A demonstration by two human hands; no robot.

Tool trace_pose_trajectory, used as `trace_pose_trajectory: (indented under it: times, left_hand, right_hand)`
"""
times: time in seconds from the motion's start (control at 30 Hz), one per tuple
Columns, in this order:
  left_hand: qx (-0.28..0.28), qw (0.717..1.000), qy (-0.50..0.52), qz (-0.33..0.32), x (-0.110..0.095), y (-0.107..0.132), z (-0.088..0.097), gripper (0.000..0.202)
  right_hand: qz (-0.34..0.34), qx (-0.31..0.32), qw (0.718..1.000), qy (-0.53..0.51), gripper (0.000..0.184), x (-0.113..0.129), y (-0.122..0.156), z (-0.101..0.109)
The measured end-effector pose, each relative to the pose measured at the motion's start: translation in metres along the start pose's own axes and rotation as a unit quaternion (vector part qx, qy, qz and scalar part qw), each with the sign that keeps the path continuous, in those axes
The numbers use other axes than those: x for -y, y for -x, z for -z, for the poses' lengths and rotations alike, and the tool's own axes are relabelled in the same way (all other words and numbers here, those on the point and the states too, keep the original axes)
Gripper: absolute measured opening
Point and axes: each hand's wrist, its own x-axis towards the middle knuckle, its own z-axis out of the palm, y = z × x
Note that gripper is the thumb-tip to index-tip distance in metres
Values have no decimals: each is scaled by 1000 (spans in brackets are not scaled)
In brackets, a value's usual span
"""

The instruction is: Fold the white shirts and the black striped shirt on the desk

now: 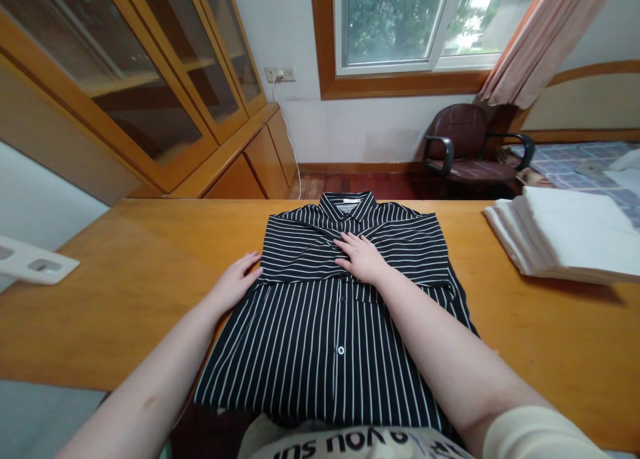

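Note:
A black shirt with white stripes [310,339] lies front up on the table, its collar at the far edge and its hem hanging towards me over the near edge. Both sleeves are laid across the chest. My right hand [363,255] rests flat on the upper middle of the shirt, fingers spread. At the shirt's left side, my left hand [237,280] lies with its fingertips against the sleeve's folded edge and nothing gripped. White buttons show down the front placket, and my right hand covers part of it.
The wooden table [150,265] spans the view. A stack of folded white cloth [575,235] stands at its right. On the left a white plastic piece with slots [37,259] juts in. Behind are a glass-door cabinet [215,129], a brown armchair [463,142] and a window [390,25].

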Motion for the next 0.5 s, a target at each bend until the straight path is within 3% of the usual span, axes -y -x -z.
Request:
trace_pose_trajectory:
  times: [0.1,0.17,0.4,0.5]
  left_hand:
    - [34,995,-94,1,-9,28,-4,67]
    - [38,989,-145,6,-16,31,-9,67]
    - [20,978,-207,11,-34,-4,-6,63]
    - [19,978,-209,4,-43,-3,1,66]
  right_hand:
    - [-12,-6,1000,5,58,-4,-2,0]
    - [-20,-9,1000,8,58,-7,-4,0]
    - [-50,-20,998,23,57,-14,-13,3]
    - [-58,-27,998,26,57,-16,-15,4]
